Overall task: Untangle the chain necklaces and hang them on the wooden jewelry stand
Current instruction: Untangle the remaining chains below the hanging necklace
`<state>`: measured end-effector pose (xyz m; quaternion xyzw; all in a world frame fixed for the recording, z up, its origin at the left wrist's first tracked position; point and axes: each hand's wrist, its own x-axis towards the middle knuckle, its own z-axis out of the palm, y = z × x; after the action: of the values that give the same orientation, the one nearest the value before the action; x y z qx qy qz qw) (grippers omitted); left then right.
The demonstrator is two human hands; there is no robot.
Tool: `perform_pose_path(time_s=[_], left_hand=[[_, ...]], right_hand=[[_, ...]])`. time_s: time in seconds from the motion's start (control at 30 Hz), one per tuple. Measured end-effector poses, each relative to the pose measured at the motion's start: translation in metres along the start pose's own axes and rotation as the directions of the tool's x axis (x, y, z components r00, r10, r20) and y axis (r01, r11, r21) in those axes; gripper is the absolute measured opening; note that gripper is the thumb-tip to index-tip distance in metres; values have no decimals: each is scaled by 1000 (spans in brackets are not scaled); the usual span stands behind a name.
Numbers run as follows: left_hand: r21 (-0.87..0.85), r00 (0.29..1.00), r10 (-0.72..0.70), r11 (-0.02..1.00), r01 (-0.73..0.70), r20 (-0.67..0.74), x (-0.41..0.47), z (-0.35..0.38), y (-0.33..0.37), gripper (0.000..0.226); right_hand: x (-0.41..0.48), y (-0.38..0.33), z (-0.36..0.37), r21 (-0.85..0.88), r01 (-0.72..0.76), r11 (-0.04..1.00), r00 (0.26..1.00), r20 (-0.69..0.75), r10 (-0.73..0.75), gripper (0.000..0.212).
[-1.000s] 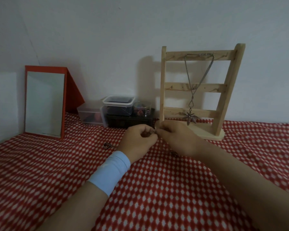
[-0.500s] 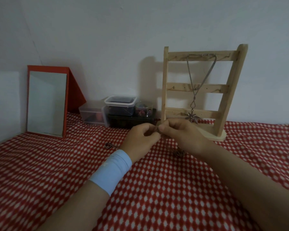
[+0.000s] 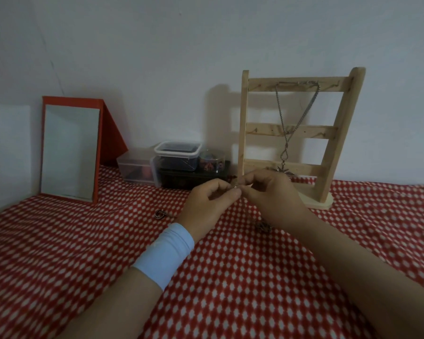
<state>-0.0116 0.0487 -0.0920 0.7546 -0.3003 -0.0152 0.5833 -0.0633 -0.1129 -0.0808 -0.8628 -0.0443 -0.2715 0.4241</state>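
My left hand (image 3: pixel 207 206) and my right hand (image 3: pixel 272 195) meet fingertip to fingertip just above the cloth, both pinching a thin chain necklace (image 3: pixel 236 186) at its clasp. Its pendant (image 3: pixel 263 226) dangles below my right hand near the cloth. Behind my hands stands the wooden jewelry stand (image 3: pixel 296 133). One silver necklace (image 3: pixel 285 128) with a star-like pendant hangs from its top bar. Another small piece of jewellery (image 3: pixel 160 214) lies on the cloth left of my left hand.
A red-framed mirror (image 3: pixel 70 150) leans against the wall at the left. Several small plastic boxes (image 3: pixel 176 165) sit between mirror and stand. A red-and-white patterned cloth (image 3: pixel 230 277) covers the surface. I wear a pale blue wristband (image 3: pixel 164 253).
Both hands have risen slightly with the chain, staying pinched together. The pendant has lifted off the cloth and shows below my right hand.
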Motion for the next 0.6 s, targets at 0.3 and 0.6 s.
perform_pose_path(time_s=[0.3, 0.6], left_hand=[[-9, 994, 38, 999, -39, -105, 3, -7, -1, 9], [115, 997, 71, 991, -72, 11, 3, -12, 1, 18]], right_hand=[[4, -1, -10, 71, -41, 997, 986, 164, 29, 14], [6, -6, -19, 43, -118, 992, 957, 272, 102, 10]])
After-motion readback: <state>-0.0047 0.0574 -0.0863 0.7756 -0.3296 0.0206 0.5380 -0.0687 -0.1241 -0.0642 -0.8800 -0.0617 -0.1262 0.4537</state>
